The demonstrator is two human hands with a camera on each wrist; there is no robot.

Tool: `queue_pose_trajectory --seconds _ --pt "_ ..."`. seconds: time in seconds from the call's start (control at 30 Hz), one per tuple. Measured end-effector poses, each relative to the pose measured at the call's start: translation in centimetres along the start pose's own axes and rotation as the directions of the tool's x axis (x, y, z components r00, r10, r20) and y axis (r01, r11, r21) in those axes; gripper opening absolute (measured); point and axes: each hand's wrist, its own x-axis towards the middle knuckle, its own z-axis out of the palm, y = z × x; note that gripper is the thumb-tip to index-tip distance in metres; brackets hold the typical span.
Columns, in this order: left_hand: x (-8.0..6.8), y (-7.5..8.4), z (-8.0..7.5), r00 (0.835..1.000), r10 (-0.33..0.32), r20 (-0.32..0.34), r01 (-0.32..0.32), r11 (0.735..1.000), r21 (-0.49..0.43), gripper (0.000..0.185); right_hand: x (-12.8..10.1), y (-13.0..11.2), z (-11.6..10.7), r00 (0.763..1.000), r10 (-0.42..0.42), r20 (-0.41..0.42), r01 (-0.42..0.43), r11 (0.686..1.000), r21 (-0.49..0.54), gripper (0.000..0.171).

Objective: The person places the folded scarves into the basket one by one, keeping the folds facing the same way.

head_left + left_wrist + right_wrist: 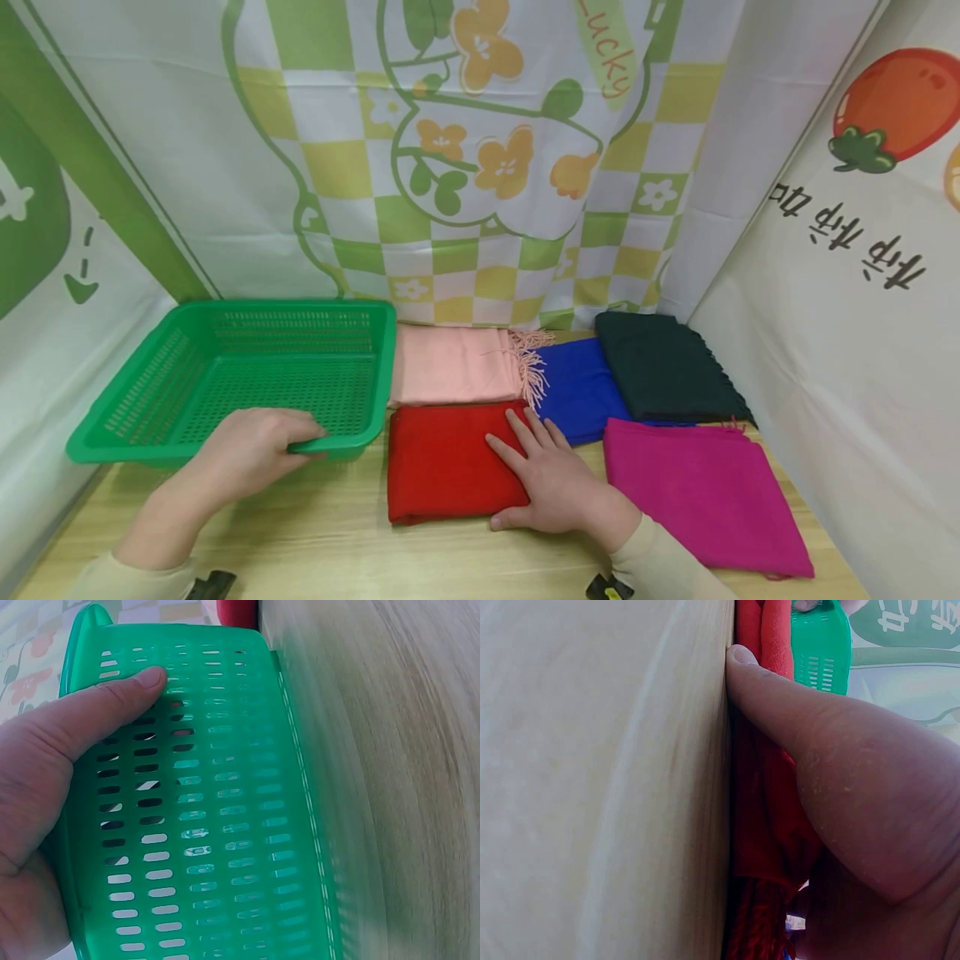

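Note:
A green plastic basket with slotted walls stands at the left, nothing lying in it. My left hand grips its near rim, the thumb on the outer wall in the left wrist view. A folded red scarf lies flat to the basket's right. Spread over that scarf's right side is my right hand, fingers straight on top and the thumb at its near edge. In the right wrist view the thumb touches the tabletop beside the red layers, and a red fringe hangs below.
Behind the red scarf lies a folded pink scarf with fringe. To the right are a blue scarf, a dark green scarf and a magenta scarf. Printed cloth walls enclose the wooden table at the back and sides.

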Motion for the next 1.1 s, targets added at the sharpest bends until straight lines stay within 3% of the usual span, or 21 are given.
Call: queue_pose_trajectory --seconds 0.3,0.6,0.83,1.1 --pt "-0.2 -0.3 -0.1 1.0 0.012 0.008 -0.011 1.0 -0.024 0.031 0.0 0.1 0.0 1.0 0.0 -0.005 0.0 1.0 0.0 0.113" --pt "-0.6 -0.4 -0.6 0.998 -0.02 0.058 0.021 0.999 -0.03 0.03 0.0 0.1 0.0 1.0 0.001 0.006 -0.001 1.0 -0.011 0.112" --pt "-0.6 -0.2 -1.1 0.987 -0.068 0.145 0.074 0.997 -0.039 0.028 0.1 0.1 0.0 1.0 -0.001 0.0 0.001 1.0 -0.008 0.113" --pt "-0.6 0.2 -1.5 0.978 -0.09 0.19 0.099 0.994 -0.04 0.028 0.1 0.2 0.2 1.0 0.004 -0.002 -0.004 1.0 -0.009 0.113"
